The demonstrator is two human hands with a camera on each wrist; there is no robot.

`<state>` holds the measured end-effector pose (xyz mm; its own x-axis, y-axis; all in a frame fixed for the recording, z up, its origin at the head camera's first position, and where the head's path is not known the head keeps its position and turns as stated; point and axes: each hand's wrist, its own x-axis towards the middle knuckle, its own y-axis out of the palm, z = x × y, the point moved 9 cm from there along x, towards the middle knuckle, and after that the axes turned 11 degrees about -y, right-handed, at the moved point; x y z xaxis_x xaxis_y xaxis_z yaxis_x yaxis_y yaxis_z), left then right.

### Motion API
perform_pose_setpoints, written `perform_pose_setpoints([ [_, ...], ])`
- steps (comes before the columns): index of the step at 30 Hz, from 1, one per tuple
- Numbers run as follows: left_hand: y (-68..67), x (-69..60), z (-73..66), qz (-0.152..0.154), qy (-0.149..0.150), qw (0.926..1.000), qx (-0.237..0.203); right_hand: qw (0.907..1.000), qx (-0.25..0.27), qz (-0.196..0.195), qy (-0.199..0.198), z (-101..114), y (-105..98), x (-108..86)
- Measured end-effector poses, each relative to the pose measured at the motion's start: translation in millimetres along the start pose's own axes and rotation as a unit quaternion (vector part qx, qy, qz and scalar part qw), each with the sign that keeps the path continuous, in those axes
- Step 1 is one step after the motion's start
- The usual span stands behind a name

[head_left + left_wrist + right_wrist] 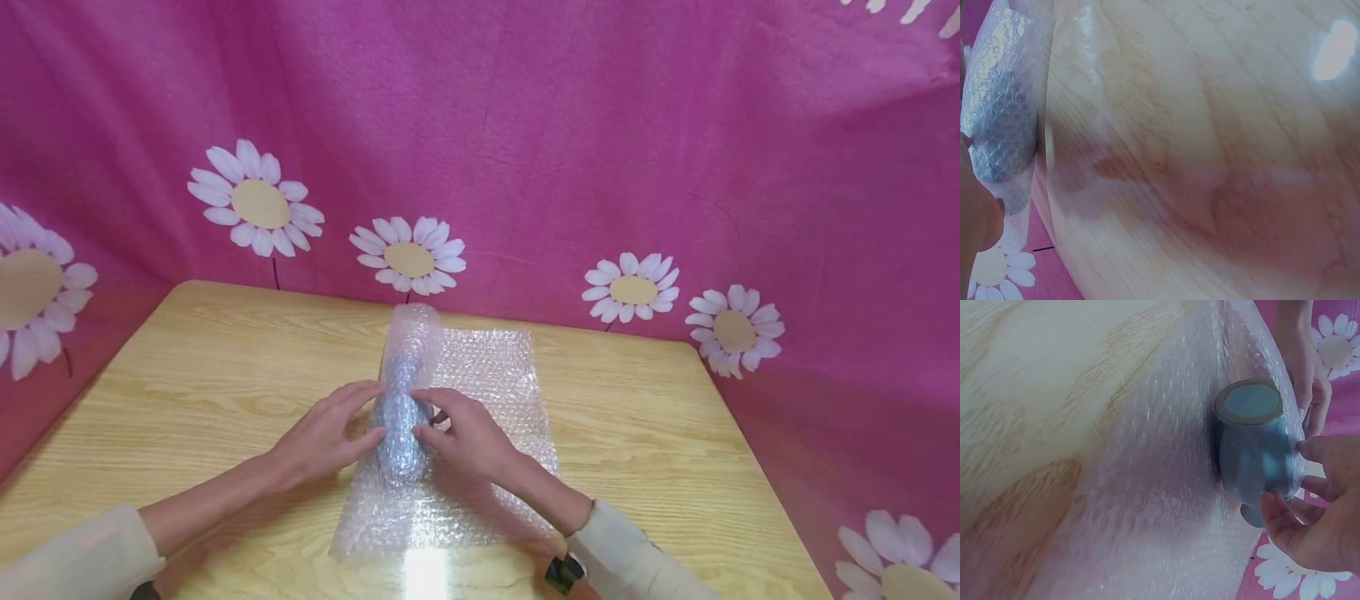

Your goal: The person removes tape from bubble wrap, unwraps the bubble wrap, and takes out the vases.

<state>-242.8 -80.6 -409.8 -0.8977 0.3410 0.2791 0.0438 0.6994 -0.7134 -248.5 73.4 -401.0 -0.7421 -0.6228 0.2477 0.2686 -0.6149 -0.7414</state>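
Nearest the camera, pale sleeves (pixel 633 554) are cut off by the lower edge. A blue vessel (pixel 1250 456) is laid on its side on bubble wrap (pixel 495 400), on the table (pixel 637 467), with one flap drawn over it. It is flanked by the left hand (pixel 326 433) and right hand (pixel 471 433), fingers spread and lightly bent, tips pressed to its sides rather than closed round it. It is judged hard, smooth and probably breakable, best held by the wrapped body; the wrap is soft and springy. Its narrow end is mostly hidden, and its weight cannot be told.
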Motion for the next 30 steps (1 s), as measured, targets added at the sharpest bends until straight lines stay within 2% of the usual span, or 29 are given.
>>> perform_pose_setpoints([
  [4,0.2,2.5,-4.2,-0.009,0.002,0.9998,0.020,1.0000,0.000,0.002,0.004,-0.4,0.0,0.1],
  [8,3.8,6.0,-11.9,-0.005,0.008,0.9993,0.037,1.0000,-0.005,0.003,0.007,-0.7,0.1,0.1],
  [15,11.2,10.3,-25.4,0.000,0.045,0.9956,0.082,0.9998,-0.014,0.006,0.013,-2.0,1.1,-0.2],
  [23,17.9,10.8,-26.7,0.008,0.052,0.9942,0.094,0.9997,0.000,-0.006,0.024,-4.8,-0.5,-3.4],
  [30,21.5,10.3,-28.1,-0.004,0.071,0.9920,0.104,0.9996,0.000,-0.009,0.026,-8.2,-0.2,-7.1],
])
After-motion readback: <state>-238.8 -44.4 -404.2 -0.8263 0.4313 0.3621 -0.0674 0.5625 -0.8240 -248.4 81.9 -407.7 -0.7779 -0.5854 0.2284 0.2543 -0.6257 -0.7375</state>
